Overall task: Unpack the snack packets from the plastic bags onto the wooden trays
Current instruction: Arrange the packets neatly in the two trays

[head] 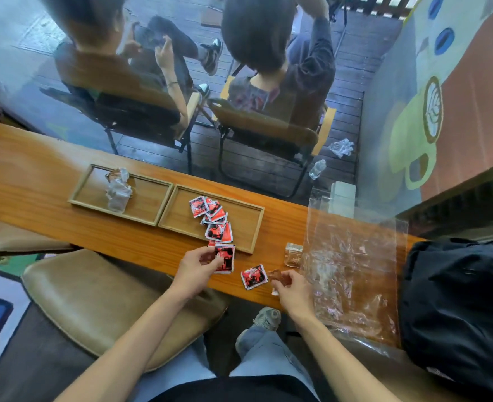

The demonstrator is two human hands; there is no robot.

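Note:
Two wooden trays sit side by side on the counter. The right tray [245, 216] holds several red-and-black snack packets [214, 216] in a loose row. The left tray [149, 198] holds crumpled silvery wrappers [117, 190]. My left hand [196, 266] pinches a red-and-black packet [225, 258] just past the right tray's near edge. Another red packet [254, 276] lies on the counter between my hands. My right hand [293, 288] grips a small brown packet [275, 275]. A large clear plastic bag [355, 256] lies flat at the right, beside my right hand.
A small clear pouch with brown contents [293, 253] stands by the bag's left edge. A black backpack [460, 309] fills the right end of the counter [65, 216]. A tan stool [94, 297] is below the counter. Two people sit in chairs behind glass beyond the counter.

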